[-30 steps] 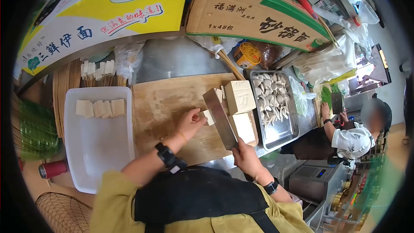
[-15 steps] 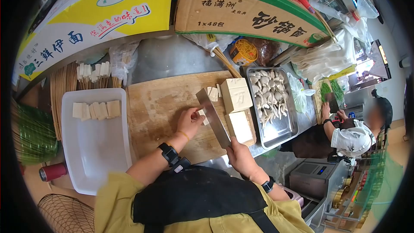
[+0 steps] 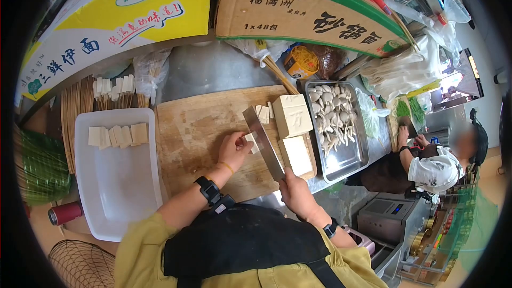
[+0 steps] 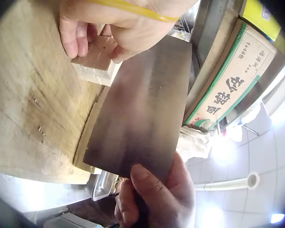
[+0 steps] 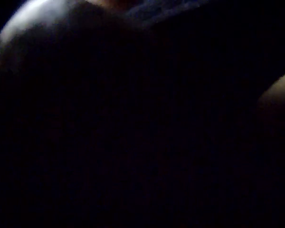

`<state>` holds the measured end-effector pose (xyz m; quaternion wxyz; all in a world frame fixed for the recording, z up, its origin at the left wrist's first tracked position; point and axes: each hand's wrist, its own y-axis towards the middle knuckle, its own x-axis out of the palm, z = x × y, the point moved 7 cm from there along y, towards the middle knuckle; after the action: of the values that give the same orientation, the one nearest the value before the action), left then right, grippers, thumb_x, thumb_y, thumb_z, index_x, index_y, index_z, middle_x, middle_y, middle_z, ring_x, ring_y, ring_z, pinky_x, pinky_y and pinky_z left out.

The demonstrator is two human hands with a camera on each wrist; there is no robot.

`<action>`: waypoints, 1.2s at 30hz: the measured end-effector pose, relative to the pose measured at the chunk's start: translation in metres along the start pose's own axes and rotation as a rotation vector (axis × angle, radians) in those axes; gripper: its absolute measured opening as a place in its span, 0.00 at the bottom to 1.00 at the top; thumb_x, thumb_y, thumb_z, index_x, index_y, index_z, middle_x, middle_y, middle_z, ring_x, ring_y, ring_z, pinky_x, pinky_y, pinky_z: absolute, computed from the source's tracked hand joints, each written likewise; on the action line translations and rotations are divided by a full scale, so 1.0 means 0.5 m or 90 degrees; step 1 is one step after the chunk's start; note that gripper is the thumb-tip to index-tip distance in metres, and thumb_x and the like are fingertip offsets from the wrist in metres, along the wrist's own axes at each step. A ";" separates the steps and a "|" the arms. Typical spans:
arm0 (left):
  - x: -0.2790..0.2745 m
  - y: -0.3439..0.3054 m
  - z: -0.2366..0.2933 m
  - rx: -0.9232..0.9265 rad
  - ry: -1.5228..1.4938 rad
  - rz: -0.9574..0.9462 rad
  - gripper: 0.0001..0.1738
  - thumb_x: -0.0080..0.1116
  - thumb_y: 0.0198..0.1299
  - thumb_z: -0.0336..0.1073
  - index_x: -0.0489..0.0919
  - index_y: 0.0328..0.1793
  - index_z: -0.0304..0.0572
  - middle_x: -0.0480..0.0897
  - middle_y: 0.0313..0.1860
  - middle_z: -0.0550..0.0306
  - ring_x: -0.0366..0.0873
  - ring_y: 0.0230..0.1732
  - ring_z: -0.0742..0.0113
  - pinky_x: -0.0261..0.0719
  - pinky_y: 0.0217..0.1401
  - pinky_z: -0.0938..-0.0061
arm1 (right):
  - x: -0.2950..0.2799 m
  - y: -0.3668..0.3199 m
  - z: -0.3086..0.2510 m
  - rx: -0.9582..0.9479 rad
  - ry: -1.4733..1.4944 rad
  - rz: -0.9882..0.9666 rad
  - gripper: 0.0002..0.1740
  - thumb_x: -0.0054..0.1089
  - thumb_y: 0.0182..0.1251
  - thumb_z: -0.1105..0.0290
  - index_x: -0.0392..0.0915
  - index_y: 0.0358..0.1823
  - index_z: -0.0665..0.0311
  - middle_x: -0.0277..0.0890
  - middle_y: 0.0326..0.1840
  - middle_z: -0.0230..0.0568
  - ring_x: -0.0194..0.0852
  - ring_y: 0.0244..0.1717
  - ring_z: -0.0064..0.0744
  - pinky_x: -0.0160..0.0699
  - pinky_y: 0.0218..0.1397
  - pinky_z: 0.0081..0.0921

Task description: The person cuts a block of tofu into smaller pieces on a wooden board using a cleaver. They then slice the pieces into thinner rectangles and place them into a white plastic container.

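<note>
My left hand pinches a small pale tofu piece between thumb and fingertips on the wooden cutting board. In the head view the blade partly hides this piece. The handle of a broad cleaver is gripped by my right hand, its blade standing on edge right beside the tofu piece. To the right of the blade, a large tofu block with a stamped mark and a second block sit at the board's edge. Thin tofu slices lie behind the blade. The right wrist view is almost black.
Left of the board, a white plastic tub holds several tofu slices. A metal tray of mushrooms stands on the right. Skewers and cardboard boxes line the back. Another person works at far right.
The cleaver has shifted slightly left, closer to my left fingers, showing more of the slices behind it. The head view has turned a little. Both hands keep their holds.
</note>
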<state>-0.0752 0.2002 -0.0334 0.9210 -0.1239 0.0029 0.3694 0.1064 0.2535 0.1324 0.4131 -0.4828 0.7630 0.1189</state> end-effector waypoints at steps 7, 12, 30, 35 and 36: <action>-0.003 -0.011 0.027 -0.017 -0.034 0.002 0.24 0.69 0.54 0.41 0.79 0.54 0.37 0.75 0.41 0.48 0.78 0.39 0.61 0.79 0.45 0.70 | 0.002 0.005 0.002 -0.005 -0.003 -0.004 0.10 0.51 0.66 0.76 0.61 0.43 0.70 0.76 0.28 0.61 0.75 0.34 0.66 0.72 0.33 0.48; 0.001 0.001 -0.005 0.012 -0.024 0.011 0.23 0.68 0.54 0.40 0.79 0.53 0.38 0.75 0.41 0.50 0.78 0.38 0.62 0.79 0.44 0.71 | 0.004 0.004 0.006 -0.004 -0.004 -0.005 0.10 0.51 0.66 0.76 0.61 0.43 0.70 0.75 0.28 0.62 0.75 0.35 0.66 0.72 0.34 0.49; -0.017 -0.001 0.011 0.035 0.112 0.076 0.31 0.71 0.50 0.45 0.74 0.52 0.27 0.77 0.39 0.49 0.79 0.33 0.63 0.79 0.38 0.71 | 0.084 0.060 0.058 -0.009 -0.058 -0.058 0.14 0.48 0.65 0.76 0.61 0.50 0.71 0.73 0.26 0.64 0.74 0.32 0.67 0.71 0.34 0.52; -0.031 -0.018 0.068 0.020 0.117 0.026 0.35 0.73 0.49 0.49 0.71 0.51 0.28 0.79 0.41 0.48 0.81 0.35 0.64 0.80 0.33 0.71 | 0.080 0.047 0.076 0.005 0.104 -0.087 0.15 0.48 0.70 0.74 0.60 0.53 0.73 0.72 0.18 0.46 0.75 0.18 0.40 0.73 0.21 0.35; -0.034 -0.021 0.065 -0.020 0.051 -0.005 0.35 0.74 0.48 0.49 0.71 0.51 0.28 0.79 0.41 0.48 0.81 0.36 0.64 0.80 0.33 0.71 | 0.075 0.041 0.066 -0.026 0.096 -0.077 0.14 0.47 0.73 0.73 0.59 0.53 0.73 0.70 0.18 0.38 0.71 0.15 0.26 0.70 0.17 0.25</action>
<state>-0.0832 0.1886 0.0020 0.9193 -0.1532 0.0338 0.3608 0.0992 0.2590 0.0792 0.3509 -0.5439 0.7588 0.0722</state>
